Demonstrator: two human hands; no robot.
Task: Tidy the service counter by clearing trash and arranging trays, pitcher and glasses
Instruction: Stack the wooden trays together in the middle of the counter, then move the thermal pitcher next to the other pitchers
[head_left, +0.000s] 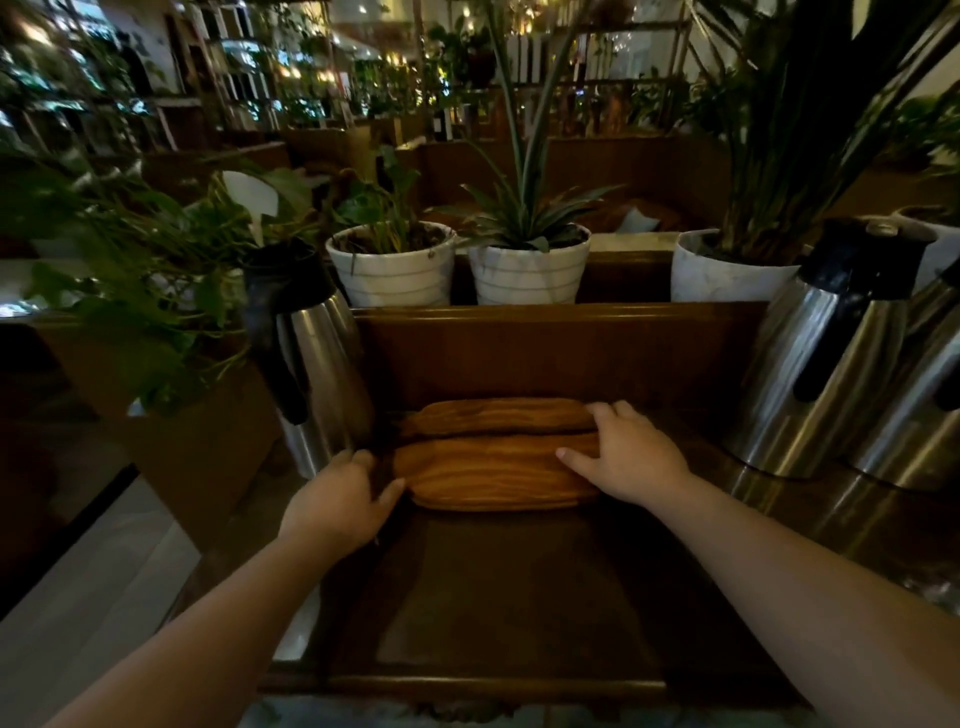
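Wooden trays (493, 467), two of them, lie side by side at the back of the dark worktop (493, 597). The left hand (340, 501) curls round the near tray's left end and the right hand (626, 457) lies spread over both right ends, seemingly to square them. Steel pitchers (311, 353) flank them; potted plants (527, 260) line the ledge of a dim restaurant.
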